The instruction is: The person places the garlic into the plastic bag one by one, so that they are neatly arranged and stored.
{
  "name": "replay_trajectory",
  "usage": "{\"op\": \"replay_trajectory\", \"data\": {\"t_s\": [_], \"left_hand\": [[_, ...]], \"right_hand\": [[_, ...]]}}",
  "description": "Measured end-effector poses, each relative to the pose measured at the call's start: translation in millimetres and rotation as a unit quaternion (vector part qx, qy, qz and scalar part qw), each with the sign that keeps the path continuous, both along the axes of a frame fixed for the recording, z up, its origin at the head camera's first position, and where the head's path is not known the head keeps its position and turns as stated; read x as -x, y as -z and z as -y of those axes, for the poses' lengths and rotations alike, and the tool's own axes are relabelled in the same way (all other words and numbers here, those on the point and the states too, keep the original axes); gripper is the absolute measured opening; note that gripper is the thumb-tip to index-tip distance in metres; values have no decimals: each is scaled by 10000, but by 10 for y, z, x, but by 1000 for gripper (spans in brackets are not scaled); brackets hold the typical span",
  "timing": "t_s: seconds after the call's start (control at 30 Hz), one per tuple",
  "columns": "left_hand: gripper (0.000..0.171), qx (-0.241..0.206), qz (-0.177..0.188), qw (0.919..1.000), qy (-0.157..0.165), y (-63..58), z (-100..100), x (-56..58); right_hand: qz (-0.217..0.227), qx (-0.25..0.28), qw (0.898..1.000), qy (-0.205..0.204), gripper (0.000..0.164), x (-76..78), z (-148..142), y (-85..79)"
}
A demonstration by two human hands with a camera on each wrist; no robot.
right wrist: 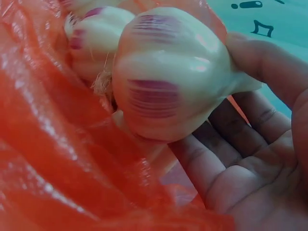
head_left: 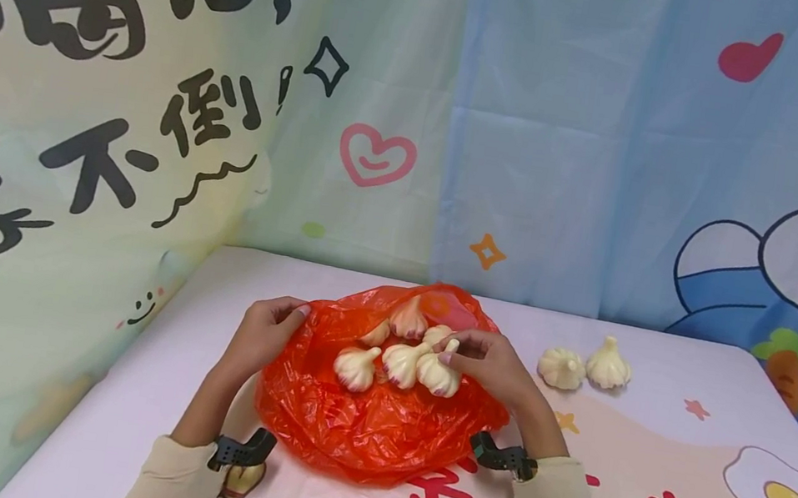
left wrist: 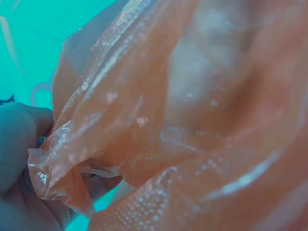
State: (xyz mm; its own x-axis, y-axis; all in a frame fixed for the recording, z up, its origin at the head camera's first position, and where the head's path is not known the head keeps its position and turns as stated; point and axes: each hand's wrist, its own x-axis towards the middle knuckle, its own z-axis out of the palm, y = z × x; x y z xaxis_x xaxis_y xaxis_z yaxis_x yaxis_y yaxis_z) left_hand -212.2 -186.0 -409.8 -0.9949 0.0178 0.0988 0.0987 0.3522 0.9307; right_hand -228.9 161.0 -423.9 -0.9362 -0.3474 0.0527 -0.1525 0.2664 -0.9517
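Note:
A red plastic bag lies spread on the table, its mouth facing up. Several garlic bulbs sit in it, white with purple streaks. My left hand pinches the bag's left edge between thumb and fingers; in the left wrist view the crumpled film covers part of that hand. My right hand holds one garlic bulb by its stem end, thumb on one side and fingers beneath. Right beside that bulb, another garlic bulb shows against the bag.
Two garlic bulbs, one with its stem up and one rounder, rest on the table right of the bag. The printed tablecloth stretches toward the right. Printed curtains hang behind and along the left side.

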Motion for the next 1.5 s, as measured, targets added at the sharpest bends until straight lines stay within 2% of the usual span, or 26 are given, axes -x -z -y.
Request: {"op": "replay_trajectory", "data": {"t_s": [0.5, 0.73, 0.87, 1.03, 1.3, 1.5], "left_hand": [[28, -43, -31, 10000, 16, -2, -10, -2], [28, -106, -35, 9999, 29, -10, -24, 6], [28, -100, -65, 9999, 48, -13, -23, -2], [27, -81, -57, 9999, 38, -18, -18, -10], [27, -16, -54, 10000, 56, -15, -13, -4], [26, 258, -164, 9995, 29, -3, 7, -2]], "right_hand": [[157, -88, 9998, -19, 27, 49, -27, 213], [172, -3, 9996, 237, 30, 71, -32, 276], [25, 229, 9996, 133, 34, 64, -30, 267], [-211, 432, 9988, 71, 42, 24, -30, 176], [-490, 587, 9970, 94, 46, -1, -85, 87], [-662, 512, 9964, 164, 46, -42, -179, 52]]}}
